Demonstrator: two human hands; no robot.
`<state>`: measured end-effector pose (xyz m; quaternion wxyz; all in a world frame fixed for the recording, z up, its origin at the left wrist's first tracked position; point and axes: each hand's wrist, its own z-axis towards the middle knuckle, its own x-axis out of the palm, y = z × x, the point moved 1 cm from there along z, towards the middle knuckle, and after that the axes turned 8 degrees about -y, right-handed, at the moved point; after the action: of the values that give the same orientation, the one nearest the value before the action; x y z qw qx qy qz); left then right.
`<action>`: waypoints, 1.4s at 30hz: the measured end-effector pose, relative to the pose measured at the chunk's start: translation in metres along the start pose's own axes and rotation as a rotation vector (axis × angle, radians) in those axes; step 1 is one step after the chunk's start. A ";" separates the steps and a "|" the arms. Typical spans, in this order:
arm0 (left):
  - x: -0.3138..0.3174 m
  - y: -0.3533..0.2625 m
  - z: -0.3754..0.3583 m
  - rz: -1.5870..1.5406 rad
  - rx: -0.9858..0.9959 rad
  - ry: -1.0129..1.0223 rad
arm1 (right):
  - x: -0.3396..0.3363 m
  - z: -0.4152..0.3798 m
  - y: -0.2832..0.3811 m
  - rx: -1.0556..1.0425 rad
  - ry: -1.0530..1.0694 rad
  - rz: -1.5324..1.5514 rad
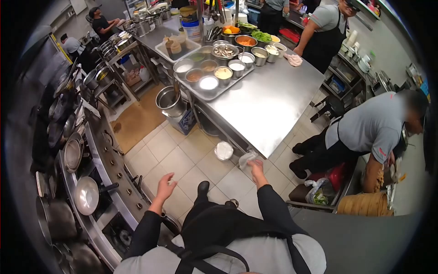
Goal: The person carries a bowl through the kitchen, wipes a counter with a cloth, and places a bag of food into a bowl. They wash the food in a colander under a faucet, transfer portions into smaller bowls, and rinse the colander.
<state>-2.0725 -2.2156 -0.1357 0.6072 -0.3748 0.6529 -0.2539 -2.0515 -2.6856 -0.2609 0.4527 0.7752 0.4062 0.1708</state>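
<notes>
My right hand (258, 170) grips a crumpled whitish cloth (247, 158) beside the near corner of the steel table (269, 114). The cloth hangs close to the table edge. My left hand (166, 186) is held out over the floor between the stove and the table. Its fingers are apart and nothing is in them. A wok (86, 195) with a dark handle sits on the stove to the left of that hand. Below the table edge, left of the cloth, is a round container with a white top (224, 150).
A tray (214, 93) of seasoning bowls stands on the table, with several bowls of vegetables behind. The stove (102, 171) runs along my left. One person (365, 123) bends over a counter at right, near a bamboo steamer (365, 203). Another person (326, 34) stands behind the table.
</notes>
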 end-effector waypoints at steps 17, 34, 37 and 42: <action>0.209 -0.099 0.138 -0.621 -0.665 1.098 | 0.107 -0.171 0.092 -0.352 0.344 -0.228; 0.200 -0.228 0.065 -1.072 -0.740 1.076 | 0.102 -0.122 0.145 -0.755 -0.555 -0.278; 0.216 -0.226 0.074 -1.393 -0.534 1.484 | 0.103 -0.114 0.145 -0.538 -0.648 -0.149; 0.241 -0.192 0.095 -1.461 -0.579 1.627 | 0.118 -0.146 0.140 -0.931 -0.376 -0.388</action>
<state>-1.9396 -2.5097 -0.1423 -0.4018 -0.5164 0.5129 -0.5557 -2.0051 -2.5474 -0.0778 0.8365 0.4206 0.3353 0.1045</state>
